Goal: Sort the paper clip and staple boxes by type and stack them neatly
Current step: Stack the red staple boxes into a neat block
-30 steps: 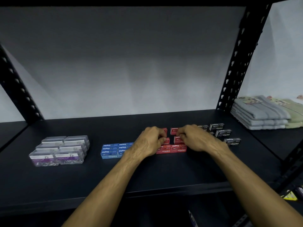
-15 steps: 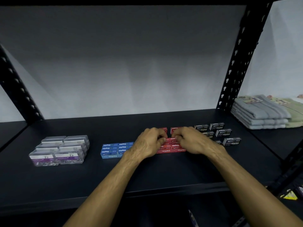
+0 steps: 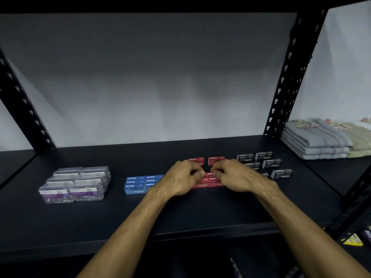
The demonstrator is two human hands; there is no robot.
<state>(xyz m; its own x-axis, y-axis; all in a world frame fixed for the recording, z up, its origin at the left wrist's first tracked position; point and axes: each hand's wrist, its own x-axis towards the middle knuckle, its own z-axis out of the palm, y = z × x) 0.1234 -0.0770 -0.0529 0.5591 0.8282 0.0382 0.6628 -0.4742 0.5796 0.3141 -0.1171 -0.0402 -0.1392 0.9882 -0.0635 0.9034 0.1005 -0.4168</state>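
A dark metal shelf (image 3: 180,213) fills the lower half of the frame, seen from above by a head-worn camera. Two bare forearms reach in from the bottom edge toward the middle of the shelf.

The left hand (image 3: 180,178) and the right hand (image 3: 236,175) sit side by side at centre frame, knuckles up, both with fingers curled down onto a block of red staple boxes (image 3: 202,184). The fingertips of each hand meet the tops of the red boxes near the middle of the block; whether either hand truly pinches a box or only presses on it cannot be told. Two more red staple boxes (image 3: 206,159) stand just behind the hands, a little apart from each other.

Left of the hands, touching the left wrist's outline, lies a stacked block of blue staple boxes (image 3: 138,183). Further left, well apart, is a neat block of clear paper clip boxes (image 3: 76,183) with purple labels. To the right of the hands, black staple boxes (image 3: 269,163) are scattered loosely, not yet squared together.

At the right edge of the frame, on a neighbouring shelf, rests a pile of folded towels (image 3: 321,139).
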